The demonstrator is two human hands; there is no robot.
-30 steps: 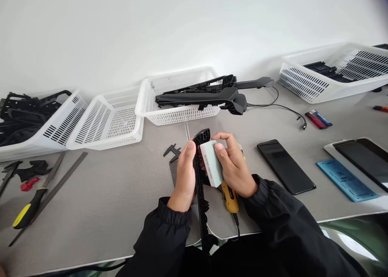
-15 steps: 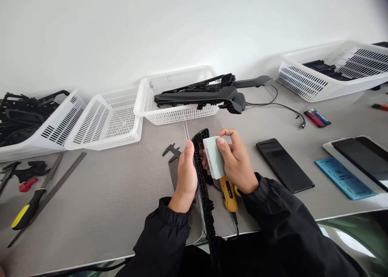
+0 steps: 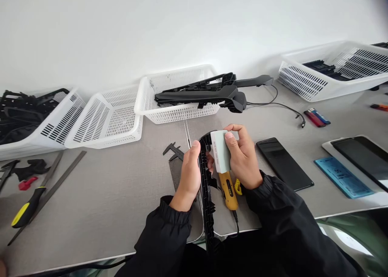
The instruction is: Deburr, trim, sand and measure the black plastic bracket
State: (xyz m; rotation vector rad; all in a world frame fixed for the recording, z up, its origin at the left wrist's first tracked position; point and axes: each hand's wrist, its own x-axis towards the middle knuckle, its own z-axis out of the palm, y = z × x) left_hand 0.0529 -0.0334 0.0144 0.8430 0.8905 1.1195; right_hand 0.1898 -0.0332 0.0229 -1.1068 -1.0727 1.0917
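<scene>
My left hand grips a long black plastic trim part with a ribbed edge, its thumb pointing up along the side. The part stands steeply, its lower end near my lap. In my right hand is a pale green sanding sponge with print along its white side, pinched between thumb and fingers. The sponge is close beside the part's upper end; whether they touch I cannot tell. Just below lies a yellow corded tool. Left of the part are black calipers, partly hidden by my left hand.
White baskets line the wall: one in the middle left, another carrying long black parts, and one at right. At left lie flat files and a red piece. A black phone and blue plate lie right.
Both hands, the trim part and the sponge have shifted slightly to the right. The part stands more upright, and the sponge has turned a little.
</scene>
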